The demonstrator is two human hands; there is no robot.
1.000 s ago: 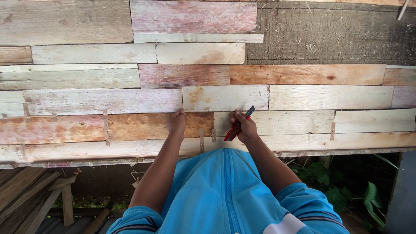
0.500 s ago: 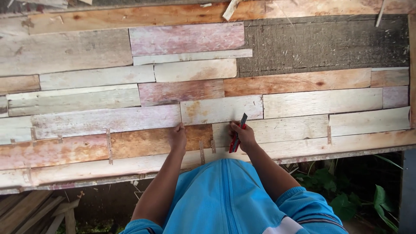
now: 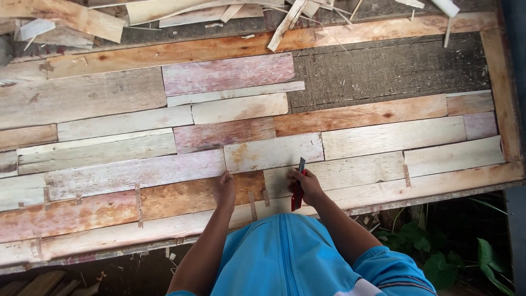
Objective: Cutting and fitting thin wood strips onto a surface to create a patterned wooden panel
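Right hand (image 3: 308, 185) clenched around a red utility knife (image 3: 297, 189), blade tip up, resting on a pale strip (image 3: 334, 174) of the patchwork wood panel (image 3: 383, 118). Left hand (image 3: 224, 189) pressed on an orange-brown strip (image 3: 181, 200), fingers (image 3: 226, 176) grasping nothing. Offcuts (image 3: 285, 22) along the far edge.

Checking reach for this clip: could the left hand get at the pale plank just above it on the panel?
Probably yes. The left hand rests on the orange-brown plank, right under the pale plank, with nothing lying between them. The right hand holds a red cutter off to the side.
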